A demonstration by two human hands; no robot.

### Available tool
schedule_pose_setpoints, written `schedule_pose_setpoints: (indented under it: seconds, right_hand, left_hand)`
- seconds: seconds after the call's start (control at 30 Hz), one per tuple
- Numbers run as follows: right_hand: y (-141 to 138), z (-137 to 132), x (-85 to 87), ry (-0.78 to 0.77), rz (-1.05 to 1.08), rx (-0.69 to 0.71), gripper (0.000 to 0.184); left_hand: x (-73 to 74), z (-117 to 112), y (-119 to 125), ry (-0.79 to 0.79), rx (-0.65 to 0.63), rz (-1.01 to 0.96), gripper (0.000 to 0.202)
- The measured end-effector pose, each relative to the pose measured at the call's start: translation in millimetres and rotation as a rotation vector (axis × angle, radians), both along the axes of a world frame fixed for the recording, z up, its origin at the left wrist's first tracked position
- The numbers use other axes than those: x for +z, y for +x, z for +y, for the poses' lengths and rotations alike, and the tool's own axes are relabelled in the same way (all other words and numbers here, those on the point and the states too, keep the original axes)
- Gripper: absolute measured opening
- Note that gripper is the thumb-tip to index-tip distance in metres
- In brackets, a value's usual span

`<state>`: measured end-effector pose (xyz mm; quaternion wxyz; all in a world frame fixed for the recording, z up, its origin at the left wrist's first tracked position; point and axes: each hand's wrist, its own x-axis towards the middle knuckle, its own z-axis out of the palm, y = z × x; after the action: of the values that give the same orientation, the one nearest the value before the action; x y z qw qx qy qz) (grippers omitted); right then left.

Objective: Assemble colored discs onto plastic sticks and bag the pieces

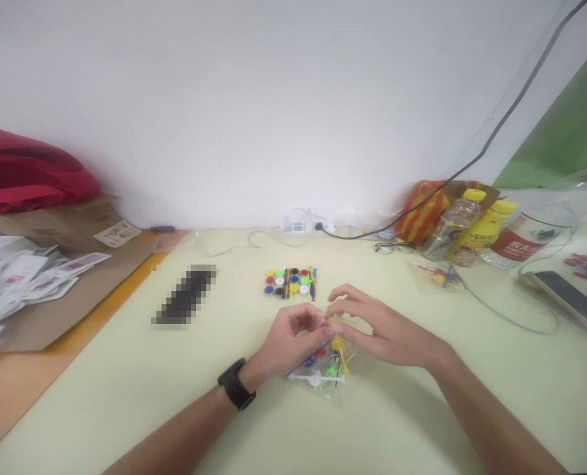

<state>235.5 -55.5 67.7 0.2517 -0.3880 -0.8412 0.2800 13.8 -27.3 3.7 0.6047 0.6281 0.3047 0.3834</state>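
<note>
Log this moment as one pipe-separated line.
left hand: pinching clear bag at far end | right hand: at same end | inside: colored pieces | beyond: colored discs in rows

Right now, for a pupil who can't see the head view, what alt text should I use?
A left hand with a black watch on its wrist and a right hand meet at a clear bag of colourful plastic pieces, over a pale table. Beyond lie coloured discs and sticks; two yellow-capped bottles are to the right.
</note>
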Motion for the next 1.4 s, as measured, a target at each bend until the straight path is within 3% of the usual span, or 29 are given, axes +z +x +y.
schedule_pose_setpoints:
  seconds: [0.27,0.43,0.63,0.8,1.0,1.27,1.4]
  right_hand:
    - [1.1,8.3,-2.9,-0.066,0.089,-0.079,0.036]
    - [0.7,6.7,-0.4,-0.124,0.096,-0.029,0.034]
    - [-2.5,11.0,-7.3,-0.038,0.255,-0.175,0.014]
    - [-5.7,14.5,-14.9,-0.197,0.349,-0.216,0.025]
    - [-13.9,15.3,-17.8,-0.248,0.358,-0.223,0.009]
    - [-3.6,20.8,-19.1,-0.258,0.493,-0.268,0.021]
    - [3.6,20.1,-17.4,-0.23,0.419,-0.262,0.026]
  left_hand:
    - [1.7,-1.5,2.0,-0.01,-0.012,-0.056,0.032]
    - [5.5,-2.3,1.4,-0.043,-0.002,-0.072,0.037]
    - [7.2,-0.7,-0.6,-0.057,0.02,-0.127,0.036]
    - [7.8,-0.6,-1.2,-0.079,-0.007,-0.131,0.036]
    - [7.9,-4.0,0.5,-0.087,-0.049,-0.111,0.042]
    - [-0.7,1.9,3.0,-0.106,-0.095,0.072,0.034]
    - [-1.2,3.8,1.2,0.022,-0.04,0.167,0.027]
